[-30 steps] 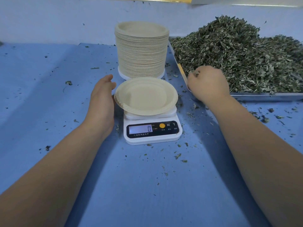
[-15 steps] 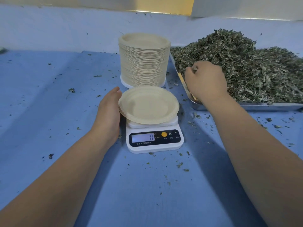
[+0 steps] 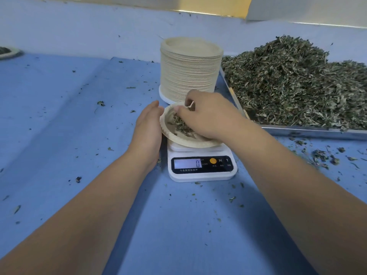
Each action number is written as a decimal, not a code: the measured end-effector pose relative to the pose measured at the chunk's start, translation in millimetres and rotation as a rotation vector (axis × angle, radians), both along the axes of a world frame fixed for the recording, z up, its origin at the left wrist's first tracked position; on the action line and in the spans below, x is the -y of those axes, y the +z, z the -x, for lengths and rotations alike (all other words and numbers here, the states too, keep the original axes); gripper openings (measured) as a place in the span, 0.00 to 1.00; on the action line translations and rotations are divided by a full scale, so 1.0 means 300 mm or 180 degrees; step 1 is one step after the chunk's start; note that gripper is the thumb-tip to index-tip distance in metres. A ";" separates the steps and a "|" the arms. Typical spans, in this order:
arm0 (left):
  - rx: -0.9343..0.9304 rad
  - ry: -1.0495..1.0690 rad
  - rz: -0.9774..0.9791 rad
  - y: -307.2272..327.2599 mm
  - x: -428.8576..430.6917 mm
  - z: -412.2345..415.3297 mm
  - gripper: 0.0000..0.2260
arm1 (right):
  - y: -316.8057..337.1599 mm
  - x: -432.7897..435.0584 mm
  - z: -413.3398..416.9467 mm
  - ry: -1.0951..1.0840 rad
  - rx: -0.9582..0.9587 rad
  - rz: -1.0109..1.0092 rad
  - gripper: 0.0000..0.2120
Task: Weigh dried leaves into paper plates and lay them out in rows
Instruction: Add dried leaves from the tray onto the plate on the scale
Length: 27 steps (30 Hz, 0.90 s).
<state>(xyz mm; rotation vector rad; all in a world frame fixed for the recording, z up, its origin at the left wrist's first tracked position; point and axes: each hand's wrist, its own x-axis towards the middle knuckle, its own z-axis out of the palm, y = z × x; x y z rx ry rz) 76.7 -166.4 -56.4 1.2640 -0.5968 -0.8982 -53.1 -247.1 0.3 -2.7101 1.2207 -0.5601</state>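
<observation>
A beige paper plate (image 3: pixel 168 133) rests on a white digital scale (image 3: pixel 200 174) whose display reads 0. My right hand (image 3: pixel 208 116) hovers over the plate, fingers loosely bunched on dried leaves (image 3: pixel 181 126) that fall into the plate. My left hand (image 3: pixel 148 128) stands flat on its edge against the plate's left rim, fingers together, holding nothing. Behind the scale rises a tall stack of paper plates (image 3: pixel 189 70). A large heap of dried leaves (image 3: pixel 294 82) fills a metal tray (image 3: pixel 309 132) at the right.
Blue cloth (image 3: pixel 79 135) covers the table, strewn with leaf crumbs, thickest right of the scale (image 3: pixel 321 155). A plate with leaves (image 3: pixel 8 52) shows at the far left edge. A pale wall runs along the back.
My right hand has come from the leaf heap over to the plate with a pinch of leaves, and leaves now lie in the plate. My left hand stays beside the rim.
</observation>
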 end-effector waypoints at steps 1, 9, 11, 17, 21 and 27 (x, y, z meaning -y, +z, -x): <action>0.0020 0.0008 0.0006 -0.001 0.002 0.000 0.21 | 0.008 0.003 0.008 0.0009 0.0052 0.0017 0.18; 0.0073 0.0048 0.0079 0.003 0.005 0.004 0.16 | 0.025 0.026 0.070 0.0285 0.0367 0.0102 0.07; 0.0122 -0.0007 0.0121 0.004 -0.001 0.005 0.15 | 0.026 0.031 0.077 0.0244 0.0547 0.0183 0.06; 0.0218 0.0120 0.0105 0.001 -0.001 0.006 0.18 | 0.036 0.022 0.077 0.0479 0.1860 -0.1073 0.18; 0.0165 0.0162 0.0067 0.005 -0.003 0.007 0.17 | 0.030 0.040 0.093 0.0469 0.2333 -0.1441 0.26; 0.0229 0.0173 0.0082 0.006 -0.008 0.010 0.16 | 0.002 0.114 0.147 0.0090 0.2217 -0.0755 0.10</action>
